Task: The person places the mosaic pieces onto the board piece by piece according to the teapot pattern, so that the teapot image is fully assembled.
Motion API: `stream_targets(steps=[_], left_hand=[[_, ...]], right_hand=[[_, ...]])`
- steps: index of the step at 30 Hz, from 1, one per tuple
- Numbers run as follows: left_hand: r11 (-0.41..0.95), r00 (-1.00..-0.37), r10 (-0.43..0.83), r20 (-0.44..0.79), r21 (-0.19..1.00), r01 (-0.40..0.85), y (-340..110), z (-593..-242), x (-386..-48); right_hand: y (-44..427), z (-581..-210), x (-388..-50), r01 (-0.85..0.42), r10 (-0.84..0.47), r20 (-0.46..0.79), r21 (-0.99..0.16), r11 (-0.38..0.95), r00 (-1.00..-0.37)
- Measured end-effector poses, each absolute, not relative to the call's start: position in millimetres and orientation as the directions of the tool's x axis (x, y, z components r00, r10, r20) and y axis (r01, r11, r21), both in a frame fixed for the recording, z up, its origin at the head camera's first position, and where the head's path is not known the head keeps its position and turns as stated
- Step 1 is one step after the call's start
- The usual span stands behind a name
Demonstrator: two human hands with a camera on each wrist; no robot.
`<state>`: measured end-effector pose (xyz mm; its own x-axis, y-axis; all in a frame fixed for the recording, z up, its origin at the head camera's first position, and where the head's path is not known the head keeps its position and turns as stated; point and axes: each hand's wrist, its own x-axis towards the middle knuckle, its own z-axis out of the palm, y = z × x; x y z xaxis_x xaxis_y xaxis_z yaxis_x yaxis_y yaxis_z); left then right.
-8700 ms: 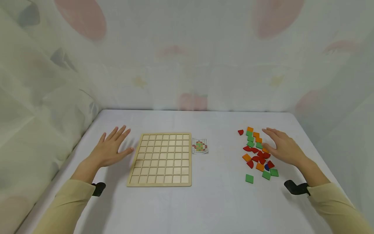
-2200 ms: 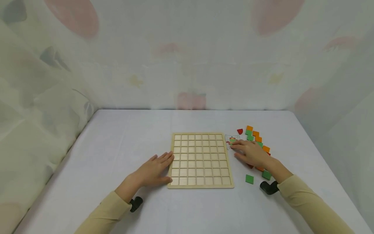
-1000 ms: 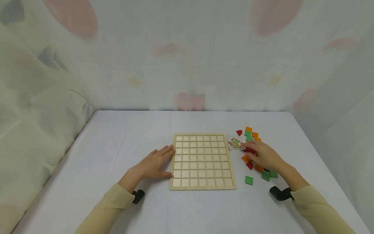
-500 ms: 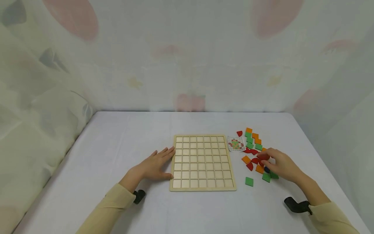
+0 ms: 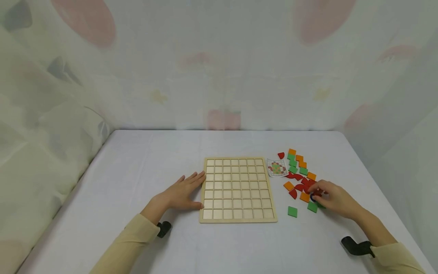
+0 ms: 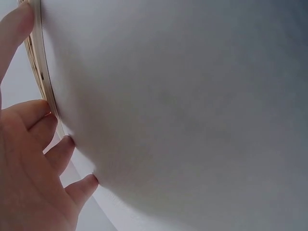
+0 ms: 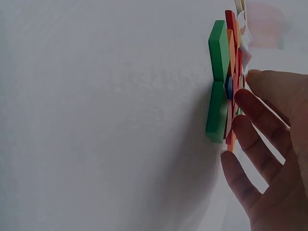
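Note:
In the head view, the left hand [image 5: 178, 195] rests at the left edge of a wooden grid board [image 5: 238, 220], fingers spread and fingertips touching its frame. The left wrist view shows those fingers [image 6: 60, 154] along the board's side [image 6: 48, 86]. The right hand [image 5: 337, 199] is low over loose coloured pieces, thumb and index finger beside a blue piece [image 5: 312, 197]. From the right wrist view, its bent fingers [image 7: 260, 113] are close to the blue piece [image 7: 229, 87] and two green tiles [image 7: 219, 50]; whether they pinch anything is unclear. Some pieces are hidden under this hand.
A small pattern card [image 5: 277, 168] lies right of the board. Beside it are several orange tiles [image 5: 289, 186], green tiles [image 5: 292, 211] and red rounded pieces [image 5: 293, 194]. One red piece [image 5: 281, 155] lies behind the card. Cloth covers the table [image 5: 154, 152] and walls.
The board and card have moved right since the oldest frame, and the left hand has come to the board's edge. The right hand has moved from the card to the pieces around the blue one.

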<state>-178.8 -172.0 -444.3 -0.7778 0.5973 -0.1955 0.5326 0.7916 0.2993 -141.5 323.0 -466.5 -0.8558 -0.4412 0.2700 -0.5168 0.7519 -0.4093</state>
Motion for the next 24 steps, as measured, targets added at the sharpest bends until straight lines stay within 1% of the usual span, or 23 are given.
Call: stream_targets(steps=[8, 17, 24], left_hand=[[0.789, -0.776, 0.600, -0.192, 0.298, 0.537, -172.3, -445.9, -179.6], [0.787, -0.778, 0.602, -0.180, 0.298, 0.540, -171.6, -446.7, -179.7], [0.787, -0.782, 0.602, -0.160, 0.286, 0.547, -171.2, -445.6, -177.9]], right_hand=[[327.8, -470.2, -140.3, -0.501, -0.444, 0.232, -0.405, 0.765, -0.865], [329.9, -468.9, -138.5, -0.506, -0.460, 0.211, -0.394, 0.768, -0.862], [329.9, -470.4, -140.6, -0.473, -0.442, 0.174, -0.396, 0.787, -0.880]])
